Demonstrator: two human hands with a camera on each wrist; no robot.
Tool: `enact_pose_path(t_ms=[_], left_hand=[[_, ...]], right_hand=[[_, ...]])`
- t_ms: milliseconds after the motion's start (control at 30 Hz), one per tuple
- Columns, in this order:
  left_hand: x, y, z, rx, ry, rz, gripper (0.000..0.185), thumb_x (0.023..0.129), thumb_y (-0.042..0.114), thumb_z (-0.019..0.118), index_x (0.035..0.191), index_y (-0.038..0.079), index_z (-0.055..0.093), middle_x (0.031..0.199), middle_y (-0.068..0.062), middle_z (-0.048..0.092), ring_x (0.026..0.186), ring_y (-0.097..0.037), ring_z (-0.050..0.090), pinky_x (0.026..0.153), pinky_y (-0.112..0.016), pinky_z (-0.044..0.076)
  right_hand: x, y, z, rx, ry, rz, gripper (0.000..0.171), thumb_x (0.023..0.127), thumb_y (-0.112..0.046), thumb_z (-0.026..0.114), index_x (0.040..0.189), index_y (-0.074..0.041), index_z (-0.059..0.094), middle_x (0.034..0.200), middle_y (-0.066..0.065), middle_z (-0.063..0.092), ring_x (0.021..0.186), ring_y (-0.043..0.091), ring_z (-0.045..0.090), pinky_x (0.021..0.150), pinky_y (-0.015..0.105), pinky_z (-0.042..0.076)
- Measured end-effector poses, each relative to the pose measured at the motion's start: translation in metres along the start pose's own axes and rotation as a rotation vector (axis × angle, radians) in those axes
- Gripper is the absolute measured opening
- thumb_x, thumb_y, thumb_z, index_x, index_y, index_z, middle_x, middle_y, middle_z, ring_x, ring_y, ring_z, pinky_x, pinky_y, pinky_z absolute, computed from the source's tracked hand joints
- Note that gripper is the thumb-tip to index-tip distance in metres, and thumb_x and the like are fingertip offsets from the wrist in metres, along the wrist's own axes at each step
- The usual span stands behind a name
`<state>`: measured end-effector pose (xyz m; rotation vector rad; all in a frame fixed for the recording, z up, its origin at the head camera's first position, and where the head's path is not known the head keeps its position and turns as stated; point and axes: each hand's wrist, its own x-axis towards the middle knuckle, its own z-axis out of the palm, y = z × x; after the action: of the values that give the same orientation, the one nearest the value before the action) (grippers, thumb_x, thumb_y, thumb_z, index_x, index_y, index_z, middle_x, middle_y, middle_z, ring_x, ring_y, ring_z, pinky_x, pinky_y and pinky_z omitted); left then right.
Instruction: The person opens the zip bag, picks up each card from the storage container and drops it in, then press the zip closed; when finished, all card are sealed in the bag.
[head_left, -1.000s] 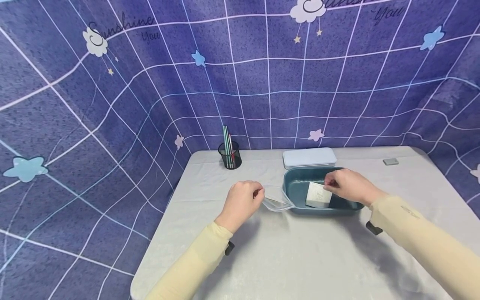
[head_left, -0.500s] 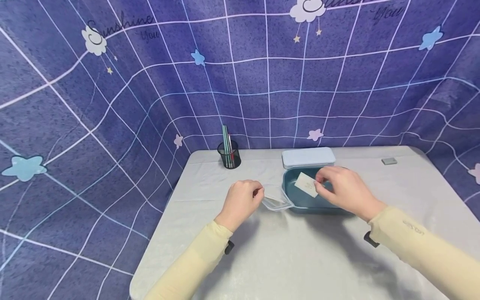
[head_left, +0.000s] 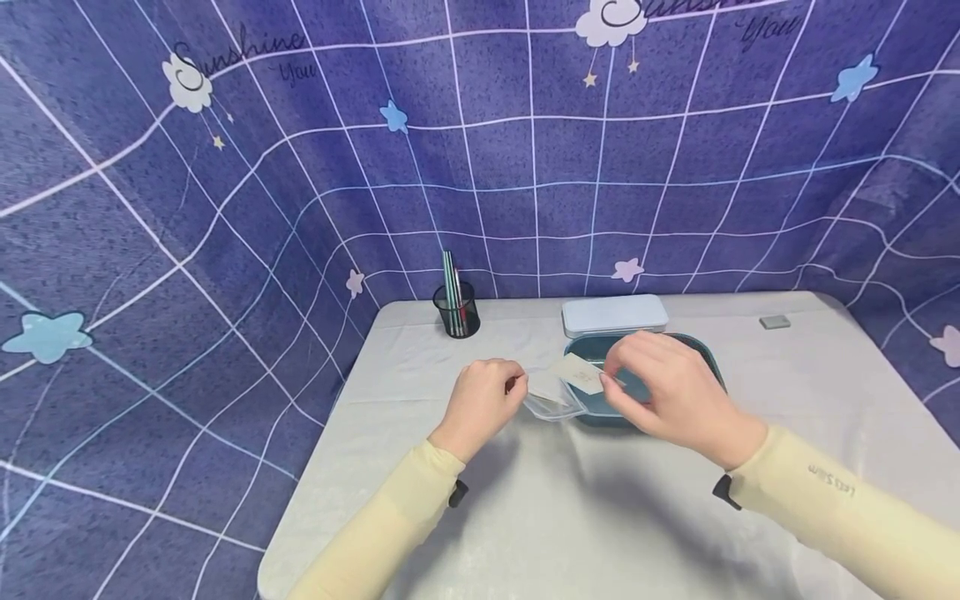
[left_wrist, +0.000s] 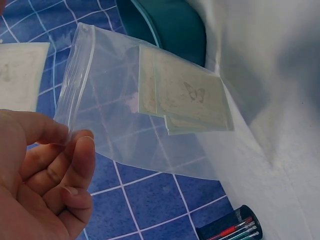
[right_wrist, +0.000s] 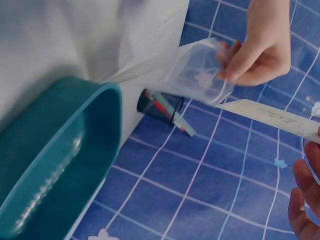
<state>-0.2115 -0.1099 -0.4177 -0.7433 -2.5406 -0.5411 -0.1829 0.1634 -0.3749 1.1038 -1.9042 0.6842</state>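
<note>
My left hand [head_left: 486, 404] pinches the zip edge of a clear zip bag [left_wrist: 120, 90] between thumb and forefinger. Several pale cards [left_wrist: 192, 95] lie inside it, the top one printed with a butterfly. Between the fingertips of my right hand [head_left: 678, 400] is another pale card [head_left: 577, 372] with a small printed mark. It is held by one end, its free end pointing left at the bag's mouth, above the left rim of a teal bin [head_left: 712, 367]. In the right wrist view the bin's visible inside shows no cards.
A light blue flat case [head_left: 615, 315] lies behind the bin. To the left stands a black mesh pen cup [head_left: 459, 317] with several pencils. A small grey block [head_left: 775, 322] sits at the back right of the white-covered table [head_left: 525, 517].
My right hand has lifted the card out of the teal bin and carried it left to the bag. The left hand has stayed in place with the bag.
</note>
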Motion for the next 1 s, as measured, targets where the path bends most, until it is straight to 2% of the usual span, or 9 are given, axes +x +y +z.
enact_pose_path(t_ms=[300,533,633,800,1000], left_hand=[[0.000,0.000,0.000,0.001,-0.005,-0.003,0.018,0.091,0.007,0.066,0.079,0.016,0.076,0.069,0.010,0.064,0.060,-0.007,0.055,0.062,-0.029,0.048],[0.000,0.001,-0.001,0.000,0.002,0.000,0.018,0.090,0.007,0.066,0.078,0.016,0.075,0.068,0.010,0.061,0.059,-0.008,0.054,0.061,-0.030,0.049],[0.000,0.001,-0.001,0.002,0.004,0.001,0.019,0.090,0.007,0.066,0.077,0.017,0.074,0.067,0.011,0.060,0.059,-0.008,0.054,0.061,-0.031,0.048],[0.000,0.001,0.000,0.003,-0.002,-0.001,0.017,0.090,0.007,0.067,0.079,0.016,0.076,0.068,0.011,0.062,0.059,-0.006,0.054,0.060,-0.029,0.048],[-0.001,0.003,0.000,0.010,-0.001,0.006,0.015,0.090,0.008,0.068,0.079,0.015,0.076,0.069,0.010,0.063,0.059,-0.007,0.054,0.059,-0.030,0.047]], right_hand=[[-0.004,-0.007,0.014,0.026,-0.041,-0.004,0.007,0.091,-0.018,0.059,0.087,-0.015,0.063,0.086,-0.008,0.062,0.079,0.013,0.063,0.070,0.036,0.050],[-0.015,-0.005,0.026,0.021,-0.140,0.044,0.004,0.089,-0.017,0.060,0.086,-0.018,0.059,0.085,-0.009,0.058,0.079,0.012,0.057,0.068,0.036,0.048],[-0.019,-0.005,0.032,0.004,-0.197,0.067,0.004,0.089,-0.016,0.060,0.086,-0.017,0.058,0.093,-0.006,0.061,0.083,0.014,0.057,0.071,0.037,0.049],[-0.023,-0.003,0.046,-0.019,-0.258,0.069,0.007,0.085,-0.010,0.063,0.083,-0.014,0.057,0.117,0.005,0.067,0.101,0.023,0.063,0.079,0.042,0.053],[-0.026,0.004,0.066,-0.062,-0.283,0.034,0.013,0.082,-0.006,0.067,0.080,-0.011,0.055,0.121,0.011,0.068,0.106,0.029,0.065,0.080,0.045,0.054]])
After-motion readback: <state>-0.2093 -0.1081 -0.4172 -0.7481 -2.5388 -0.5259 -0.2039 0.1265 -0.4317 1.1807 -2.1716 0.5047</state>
